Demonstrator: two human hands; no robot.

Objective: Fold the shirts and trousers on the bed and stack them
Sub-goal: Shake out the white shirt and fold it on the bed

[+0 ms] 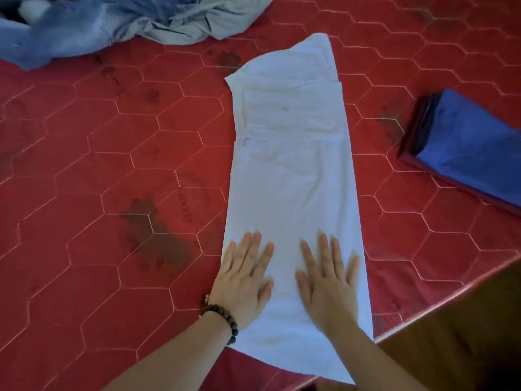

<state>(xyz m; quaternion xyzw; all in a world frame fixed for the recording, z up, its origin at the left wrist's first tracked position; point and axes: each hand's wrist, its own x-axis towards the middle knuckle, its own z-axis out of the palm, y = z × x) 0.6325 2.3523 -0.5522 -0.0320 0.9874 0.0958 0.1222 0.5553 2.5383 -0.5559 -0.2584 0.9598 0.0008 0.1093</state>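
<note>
A white shirt [290,153] lies on the red mattress [98,165], folded lengthwise into a long narrow strip running away from me. My left hand [244,277] rests flat on its near end, fingers straight, with a bead bracelet on the wrist. Beside it, my right hand [328,280] presses flat on the same end. A stack of folded clothes [465,148], blue on top and dark red beneath, sits at the right. At the far left lies an unfolded heap: blue jeans [70,29] and a pale grey garment [203,21].
The mattress has a hexagon quilt pattern and several dark stains [158,238]. Its near right edge [439,300] runs diagonally, with dark brown floor beyond. Bare mattress lies left of the white shirt.
</note>
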